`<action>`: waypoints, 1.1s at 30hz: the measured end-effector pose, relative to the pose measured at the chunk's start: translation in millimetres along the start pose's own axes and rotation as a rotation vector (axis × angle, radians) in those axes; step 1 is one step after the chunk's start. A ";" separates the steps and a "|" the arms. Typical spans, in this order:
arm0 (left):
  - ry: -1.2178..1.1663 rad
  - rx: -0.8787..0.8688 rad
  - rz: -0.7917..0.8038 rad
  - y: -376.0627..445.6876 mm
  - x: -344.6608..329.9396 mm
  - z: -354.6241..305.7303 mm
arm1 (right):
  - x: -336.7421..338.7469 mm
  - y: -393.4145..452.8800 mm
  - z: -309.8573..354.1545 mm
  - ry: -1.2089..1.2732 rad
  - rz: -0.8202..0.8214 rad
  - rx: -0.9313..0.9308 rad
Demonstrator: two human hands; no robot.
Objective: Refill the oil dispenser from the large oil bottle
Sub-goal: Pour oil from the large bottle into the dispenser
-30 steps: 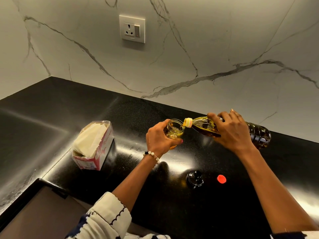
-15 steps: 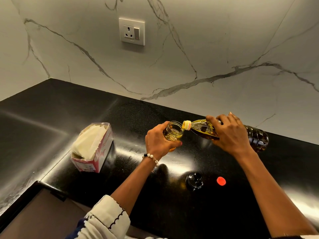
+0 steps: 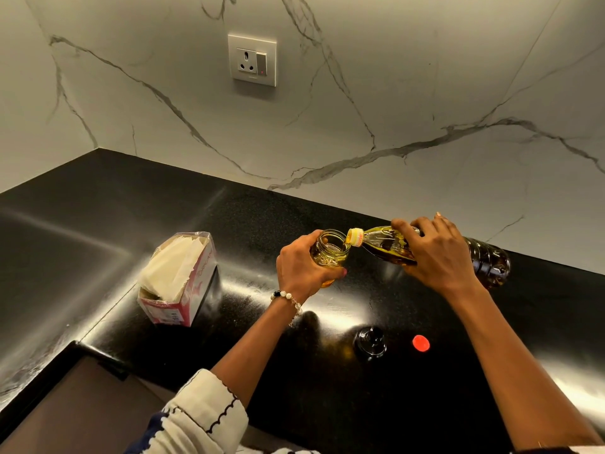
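Oil dispenser jar (image 3: 329,252): clear glass, glossy. Large oil bottle (image 3: 484,260): ribbed transparent plastic. Countertop (image 3: 163,204): polished black stone, speckled. Wall (image 3: 393,77): veined marble, smooth. Tissue box (image 3: 183,290) left of left hand: paper, film-wrapped.

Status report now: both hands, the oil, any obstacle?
Left hand grips dispenser jar. Right hand tips oil bottle, spout over jar mouth. Black lid and red cap lie clear.

Left hand (image 3: 302,267) and right hand (image 3: 437,253) in closed grip, forearms extended forward.
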State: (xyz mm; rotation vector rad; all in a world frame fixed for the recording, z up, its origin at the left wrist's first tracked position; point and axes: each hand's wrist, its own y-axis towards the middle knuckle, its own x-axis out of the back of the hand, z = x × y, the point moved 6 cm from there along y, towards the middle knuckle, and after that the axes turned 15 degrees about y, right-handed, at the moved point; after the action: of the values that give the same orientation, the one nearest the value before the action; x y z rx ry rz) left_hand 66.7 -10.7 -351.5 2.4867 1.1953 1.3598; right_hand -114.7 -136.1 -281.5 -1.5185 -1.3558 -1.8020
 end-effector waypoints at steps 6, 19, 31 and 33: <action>-0.008 0.003 -0.003 -0.9 0.7 0.3 | 0.3 -0.5 1.7 -0.015 0.001 0.007; -0.015 -0.006 -0.009 -2.2 2.4 -1.7 | 1.2 -0.9 1.9 -0.016 0.005 0.008; -0.023 -0.016 -0.002 -0.5 0.2 0.6 | 5.8 -0.6 4.8 -0.002 -0.028 0.022; -0.028 -0.017 -0.005 0.0 -0.3 1.0 | 5.6 -0.4 4.2 -0.005 -0.025 0.020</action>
State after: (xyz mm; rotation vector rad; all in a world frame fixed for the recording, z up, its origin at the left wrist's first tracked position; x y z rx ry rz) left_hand 67.4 -10.6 -352.3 2.4817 1.1786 1.3236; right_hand -114.8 -130.8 -276.9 -1.5035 -1.3970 -1.7956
